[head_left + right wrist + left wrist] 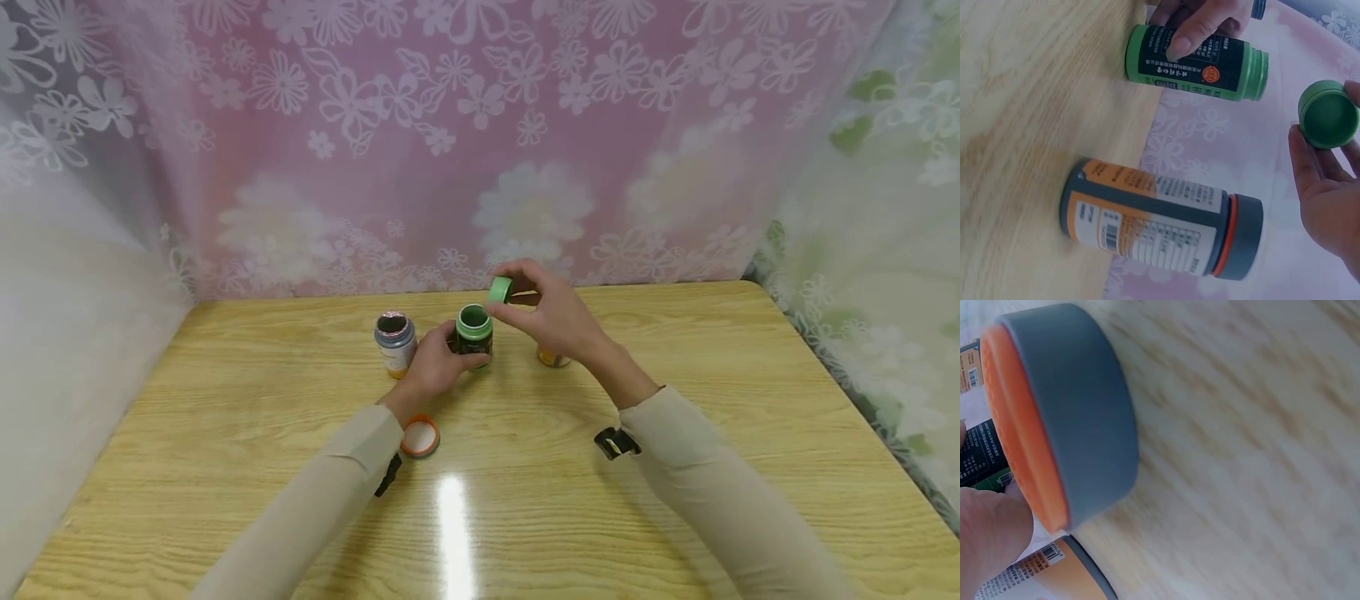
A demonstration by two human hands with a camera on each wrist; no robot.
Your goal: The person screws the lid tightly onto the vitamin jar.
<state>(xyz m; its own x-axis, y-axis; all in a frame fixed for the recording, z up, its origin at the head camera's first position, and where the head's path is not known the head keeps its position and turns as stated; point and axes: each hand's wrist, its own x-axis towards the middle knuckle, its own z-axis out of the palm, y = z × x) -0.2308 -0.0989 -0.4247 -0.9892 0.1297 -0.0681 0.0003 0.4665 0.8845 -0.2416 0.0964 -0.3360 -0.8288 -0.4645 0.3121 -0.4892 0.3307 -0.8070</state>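
My left hand (433, 364) grips a green bottle (473, 330) with a black label, upright on the table, its mouth uncovered. The right wrist view shows that thumb lying across the label of the bottle (1197, 59). Up and to the right of its mouth, my right hand (558, 312) pinches a green screw cap (500, 289) between thumb and fingers. In the right wrist view the hollow inside of the cap (1330, 119) shows. Left of the green bottle stands a lidless grey, white and orange jar (395, 343).
A grey lid with an orange rim (421, 437) lies on the table (525, 517) by my left forearm. Mostly behind my right hand stands another jar (553, 359); the right wrist view shows this grey and orange jar (1147, 219) with its lid on. A flowered curtain (450, 167) hangs behind.
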